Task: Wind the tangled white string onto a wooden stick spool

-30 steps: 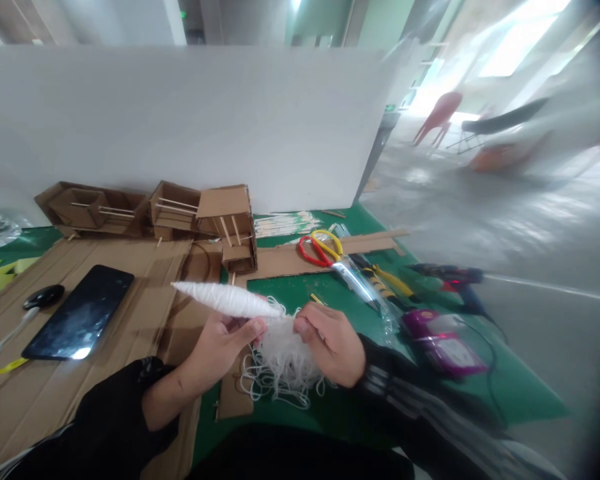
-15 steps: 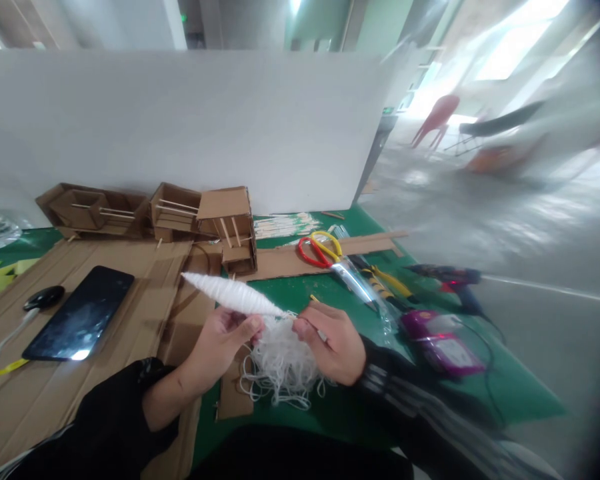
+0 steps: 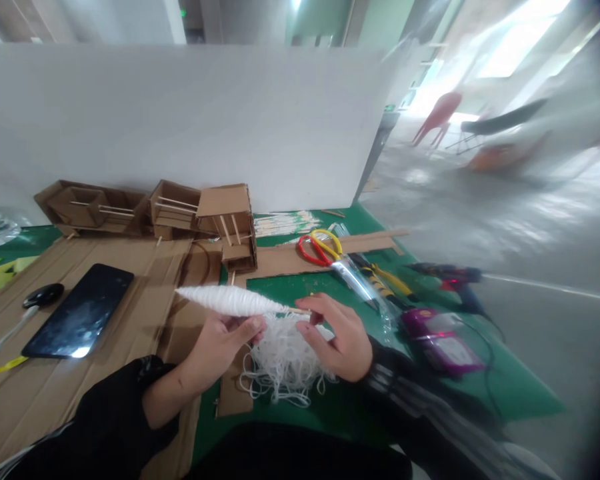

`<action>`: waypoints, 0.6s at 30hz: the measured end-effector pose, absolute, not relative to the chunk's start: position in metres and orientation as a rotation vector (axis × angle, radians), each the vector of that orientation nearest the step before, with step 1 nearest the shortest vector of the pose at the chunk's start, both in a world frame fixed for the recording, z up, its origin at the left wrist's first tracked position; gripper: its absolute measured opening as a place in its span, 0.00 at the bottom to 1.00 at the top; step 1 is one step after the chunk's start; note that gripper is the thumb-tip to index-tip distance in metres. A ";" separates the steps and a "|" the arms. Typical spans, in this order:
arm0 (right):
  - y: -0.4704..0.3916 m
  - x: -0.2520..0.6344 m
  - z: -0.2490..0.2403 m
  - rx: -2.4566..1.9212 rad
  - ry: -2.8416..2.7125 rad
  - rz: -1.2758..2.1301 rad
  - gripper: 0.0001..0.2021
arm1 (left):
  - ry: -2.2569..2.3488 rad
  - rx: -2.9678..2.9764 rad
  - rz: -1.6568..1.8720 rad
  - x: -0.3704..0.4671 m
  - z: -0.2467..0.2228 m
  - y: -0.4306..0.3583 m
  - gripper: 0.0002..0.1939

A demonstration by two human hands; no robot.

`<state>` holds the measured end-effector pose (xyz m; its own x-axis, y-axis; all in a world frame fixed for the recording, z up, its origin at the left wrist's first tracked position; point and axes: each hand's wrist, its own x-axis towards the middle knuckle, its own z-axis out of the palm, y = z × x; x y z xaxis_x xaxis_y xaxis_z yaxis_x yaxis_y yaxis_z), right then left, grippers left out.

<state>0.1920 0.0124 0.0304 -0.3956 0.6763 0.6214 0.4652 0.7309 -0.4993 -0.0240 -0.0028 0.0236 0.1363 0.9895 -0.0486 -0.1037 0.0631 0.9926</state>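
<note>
A spindle-shaped bundle of white string is wound around a thin wooden stick. My left hand is closed on the bundle from below, with the thumb along its near side. The stick's bare right end reaches between the thumb and index finger of my right hand. Those fingers are parted, the thumb away from the stick; the index finger is close to it, and I cannot tell whether it touches. Under both hands lies a loose tangled heap of white string on the green table.
Cardboard box models stand along the white partition. Scissors, pliers, a purple device and a drill-like tool lie to the right. A phone and mouse rest on cardboard at left.
The string bundle has turned to lie nearer level, its left tip lower. My right hand's fingers have parted from their pinch at the stick and shifted slightly right, baring more of the stick.
</note>
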 end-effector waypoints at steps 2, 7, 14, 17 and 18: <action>0.013 0.191 0.030 -0.845 -2.055 0.302 0.07 | 1.059 1.165 1.106 -0.024 0.024 -0.004 0.13; 0.013 0.192 0.035 -0.824 -2.068 0.353 0.06 | 0.969 1.105 1.137 -0.026 0.021 -0.002 0.11; 0.014 0.197 0.038 -0.926 -2.027 0.418 0.17 | 0.865 1.022 1.245 -0.032 0.013 0.006 0.09; 0.016 0.197 0.034 -0.928 -2.028 0.422 0.15 | 0.884 1.039 1.224 -0.032 0.012 0.006 0.09; 0.016 0.197 0.033 -0.934 -2.032 0.432 0.11 | 0.894 1.048 1.216 -0.032 0.012 0.006 0.09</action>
